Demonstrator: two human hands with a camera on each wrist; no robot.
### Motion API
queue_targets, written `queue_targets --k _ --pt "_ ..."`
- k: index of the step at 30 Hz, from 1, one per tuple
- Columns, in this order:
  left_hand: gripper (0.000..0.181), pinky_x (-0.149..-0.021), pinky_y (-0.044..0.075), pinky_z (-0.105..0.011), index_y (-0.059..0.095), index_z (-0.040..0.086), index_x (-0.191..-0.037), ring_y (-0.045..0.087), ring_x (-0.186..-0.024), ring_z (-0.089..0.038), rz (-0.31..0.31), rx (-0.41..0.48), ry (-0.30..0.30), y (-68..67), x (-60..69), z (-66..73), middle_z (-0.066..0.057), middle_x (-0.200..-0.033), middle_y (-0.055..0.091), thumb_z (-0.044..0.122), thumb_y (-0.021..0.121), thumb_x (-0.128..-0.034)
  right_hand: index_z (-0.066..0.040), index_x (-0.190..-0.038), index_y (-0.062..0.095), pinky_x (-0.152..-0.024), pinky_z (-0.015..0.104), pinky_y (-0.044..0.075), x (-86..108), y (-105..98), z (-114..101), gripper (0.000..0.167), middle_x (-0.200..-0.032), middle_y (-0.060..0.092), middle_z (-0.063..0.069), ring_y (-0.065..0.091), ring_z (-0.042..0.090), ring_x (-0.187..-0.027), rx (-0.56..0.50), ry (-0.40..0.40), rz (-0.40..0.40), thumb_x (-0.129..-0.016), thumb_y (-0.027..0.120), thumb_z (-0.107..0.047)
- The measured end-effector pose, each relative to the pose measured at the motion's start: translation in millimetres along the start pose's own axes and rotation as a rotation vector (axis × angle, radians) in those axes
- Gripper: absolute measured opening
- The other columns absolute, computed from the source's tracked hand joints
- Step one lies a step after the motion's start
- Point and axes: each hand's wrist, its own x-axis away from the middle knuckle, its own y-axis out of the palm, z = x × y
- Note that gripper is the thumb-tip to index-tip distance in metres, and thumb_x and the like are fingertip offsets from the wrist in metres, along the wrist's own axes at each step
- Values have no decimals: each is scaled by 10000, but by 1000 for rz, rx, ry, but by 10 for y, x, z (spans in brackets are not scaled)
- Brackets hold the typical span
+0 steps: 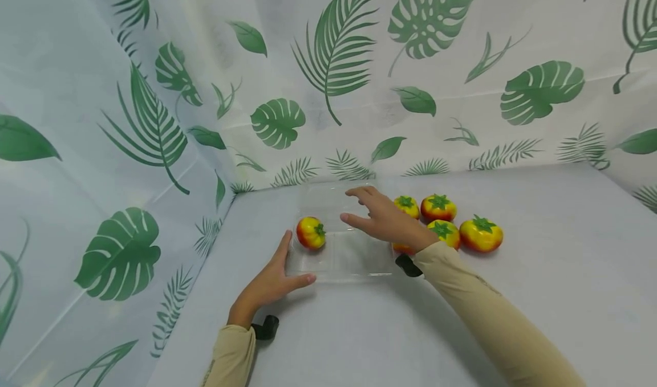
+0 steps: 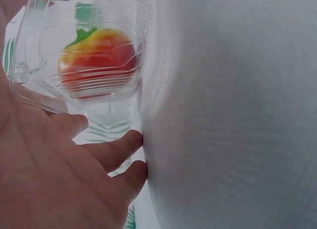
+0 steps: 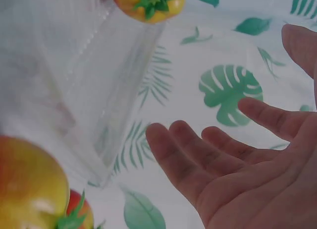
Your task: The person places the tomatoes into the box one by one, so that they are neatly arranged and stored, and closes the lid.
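Note:
A clear plastic box [image 1: 359,259] lies on the table, its lid [image 1: 323,196] folded back at the far side. One red-and-yellow tomato [image 1: 310,233] with a green top, glossy like a model, sits in its left part; through the wall the left wrist view shows this tomato [image 2: 101,60] too. My left hand [image 1: 269,281] rests against the box's left front corner, thumb along the front, fingers beside the left wall. Over the right part of the box hovers my right hand [image 1: 382,216], fingers spread and nothing in them. The right wrist view shows its bare palm [image 3: 257,189].
Several more tomatoes [image 1: 481,235] stand grouped right of the box, partly hidden by my right hand and forearm. The white table [image 1: 339,335] meets a leaf-printed curtain [image 1: 349,102] at the back and left.

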Motion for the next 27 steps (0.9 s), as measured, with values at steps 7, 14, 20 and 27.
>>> queue_targets --k 7,14,20,27 --pt "1224 -1277 142 -605 -41 159 -1735 57 -1639 -327 -3 5 -4 28 9 -7 -98 -1795 -32 508 814 -931 -88 -1629 410 -1153 630 417 225 -137 84 762 -1675 349 177 415 405 -1478 -27 20 33 -1035 700 -468" --pt "1225 -1285 130 -581 -49 160 -1734 52 -1640 -311 -9 -3 1 36 16 -8 -89 -1795 -38 499 814 -934 -79 -1643 382 -1210 661 308 488 -267 213 794 -1703 306 180 346 411 -1519 -20 28 64 -1037 690 -489" --pt "1226 -1290 128 -562 -73 186 -1732 51 -1640 -283 -17 -5 -2 32 11 -24 -59 -1794 -46 498 810 -939 -48 -1630 399 -1200 684 306 691 -377 340 782 -1698 296 221 360 445 -1496 12 31 114 -1044 683 -482" --pt "1207 -1286 112 -578 -72 166 -1730 33 -1640 -308 -21 0 6 4 19 -24 -80 -1793 -66 492 794 -954 -55 -1642 369 -1197 727 257 808 -524 457 803 -1696 282 239 281 484 -1539 30 86 114 -1043 686 -485"
